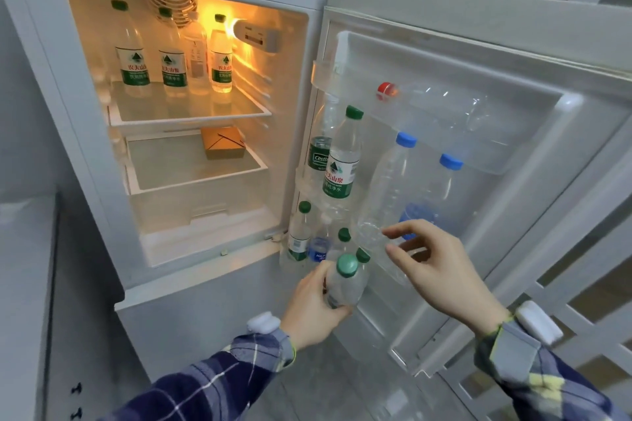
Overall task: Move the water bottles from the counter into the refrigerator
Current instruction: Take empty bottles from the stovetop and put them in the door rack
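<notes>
The left hand (pixel 316 304) has its fingers curled round the body of a green-capped water bottle (pixel 345 278), cap up and tilted toward the open refrigerator door (pixel 513 55), likely so it can drop upright into the door's bottom rack (pixel 383 309), whose hinge-side end already holds several bottles. The right hand (pixel 441 267) hovers just beside, holding nothing, fingers loosely spread toward a blue-capped bottle (pixel 390 191) in the door, seemingly to make room.
</notes>
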Tool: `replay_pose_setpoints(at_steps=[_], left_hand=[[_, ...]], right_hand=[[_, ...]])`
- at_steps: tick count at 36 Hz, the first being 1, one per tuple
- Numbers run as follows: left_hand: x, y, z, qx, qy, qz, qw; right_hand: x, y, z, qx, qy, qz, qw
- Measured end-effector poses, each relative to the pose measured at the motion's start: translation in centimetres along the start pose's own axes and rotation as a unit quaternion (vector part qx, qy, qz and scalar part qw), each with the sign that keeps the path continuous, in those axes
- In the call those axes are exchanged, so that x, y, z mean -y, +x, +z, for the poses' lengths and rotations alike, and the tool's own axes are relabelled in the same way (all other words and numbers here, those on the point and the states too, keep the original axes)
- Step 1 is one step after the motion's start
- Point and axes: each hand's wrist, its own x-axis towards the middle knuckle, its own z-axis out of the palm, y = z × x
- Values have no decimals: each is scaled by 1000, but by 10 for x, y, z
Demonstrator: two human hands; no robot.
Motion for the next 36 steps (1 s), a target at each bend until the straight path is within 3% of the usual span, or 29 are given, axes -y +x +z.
replay_pose_setpoints(at_steps=[9, 14, 36], left_hand=[[10, 17, 51, -5, 1, -39, 999], [12, 23, 70, 3, 58, -57, 997], [25, 30, 107, 91, 238, -137, 957]], right_hand=[[-47, 9, -19, 54, -106, -3, 993], [-58, 12, -15, 88, -117, -11, 989], [-73, 12, -17, 137, -71, -19, 988]])
